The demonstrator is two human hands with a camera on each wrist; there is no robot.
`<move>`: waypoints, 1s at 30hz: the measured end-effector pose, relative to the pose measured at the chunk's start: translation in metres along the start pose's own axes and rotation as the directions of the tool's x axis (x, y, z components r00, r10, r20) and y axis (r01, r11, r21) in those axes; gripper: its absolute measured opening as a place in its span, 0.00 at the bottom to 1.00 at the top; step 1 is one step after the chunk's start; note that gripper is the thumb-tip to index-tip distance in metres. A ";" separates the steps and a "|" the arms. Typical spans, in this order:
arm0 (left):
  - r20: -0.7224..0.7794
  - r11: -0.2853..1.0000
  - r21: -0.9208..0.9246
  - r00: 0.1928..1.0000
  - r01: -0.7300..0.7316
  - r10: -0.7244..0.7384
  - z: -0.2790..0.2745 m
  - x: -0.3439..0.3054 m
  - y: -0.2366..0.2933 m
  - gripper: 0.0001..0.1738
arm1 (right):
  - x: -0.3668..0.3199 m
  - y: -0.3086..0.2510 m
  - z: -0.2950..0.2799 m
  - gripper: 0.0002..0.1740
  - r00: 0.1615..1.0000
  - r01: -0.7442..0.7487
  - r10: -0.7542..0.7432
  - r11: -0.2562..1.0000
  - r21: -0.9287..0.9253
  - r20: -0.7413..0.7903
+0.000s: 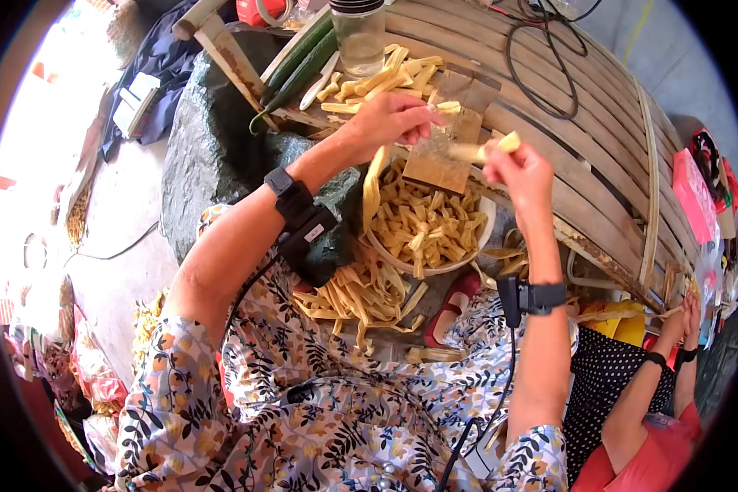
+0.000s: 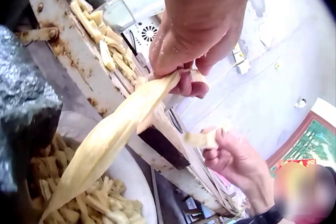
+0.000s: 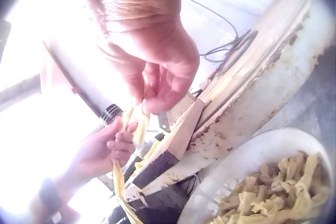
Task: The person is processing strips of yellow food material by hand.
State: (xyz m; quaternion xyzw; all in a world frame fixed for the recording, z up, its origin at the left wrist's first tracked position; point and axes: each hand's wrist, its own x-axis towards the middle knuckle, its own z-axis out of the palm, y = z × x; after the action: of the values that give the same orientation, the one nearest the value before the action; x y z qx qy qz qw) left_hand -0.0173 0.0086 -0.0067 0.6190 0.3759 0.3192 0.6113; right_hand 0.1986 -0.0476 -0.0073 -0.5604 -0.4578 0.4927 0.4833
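Note:
My left hand (image 1: pixel 389 123) pinches a long, flat, pale yellow strip (image 2: pixel 105 145), whose broad end hangs down over the bowl in the left wrist view. To its right, my right hand (image 1: pixel 521 176) pinches a short, narrow yellow piece (image 2: pixel 202 140) between thumb and fingers. Both hands are raised on either side of a small wooden board (image 1: pixel 439 172) that juts over the bench edge. Under the board stands a white bowl (image 1: pixel 488 230) heaped with short knotted yellow pieces (image 1: pixel 430 221).
Loose yellow pieces (image 1: pixel 394 78) lie on the slatted bench (image 1: pixel 599 176) beside a jar (image 1: pixel 361 45) and cucumbers (image 1: pixel 307 66). Long strips (image 1: pixel 357 295) are piled beside my lap. A black cable (image 1: pixel 512 61) crosses the bench. Another person's hands (image 1: pixel 685 324) are at right.

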 end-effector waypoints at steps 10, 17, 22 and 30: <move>0.257 1.000 0.015 0.966 0.024 -0.027 0.034 -0.032 -0.009 0.12 | -0.041 -0.010 -0.002 0.11 0.994 0.054 -0.043 0.992 -0.112 0.096; 0.305 0.987 -0.052 0.943 0.152 -0.129 0.026 -0.041 -0.007 0.11 | -0.026 0.006 -0.016 0.05 0.983 0.156 -0.158 0.987 0.031 0.097; 0.134 0.985 -0.017 0.977 0.169 -0.165 0.019 -0.042 -0.015 0.09 | -0.030 0.019 -0.009 0.05 0.935 0.307 -0.301 0.952 -0.004 0.188; -0.021 0.997 0.052 0.998 0.059 -0.058 0.027 -0.042 -0.014 0.06 | -0.033 0.002 -0.006 0.06 0.945 0.267 -0.263 0.964 0.007 0.194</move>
State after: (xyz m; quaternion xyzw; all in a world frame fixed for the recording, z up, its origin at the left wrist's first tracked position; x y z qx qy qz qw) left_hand -0.0165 -0.0415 -0.0188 0.6205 0.4081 0.2969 0.6002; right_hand 0.2016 -0.0810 -0.0057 -0.4479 -0.5785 0.4710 0.4928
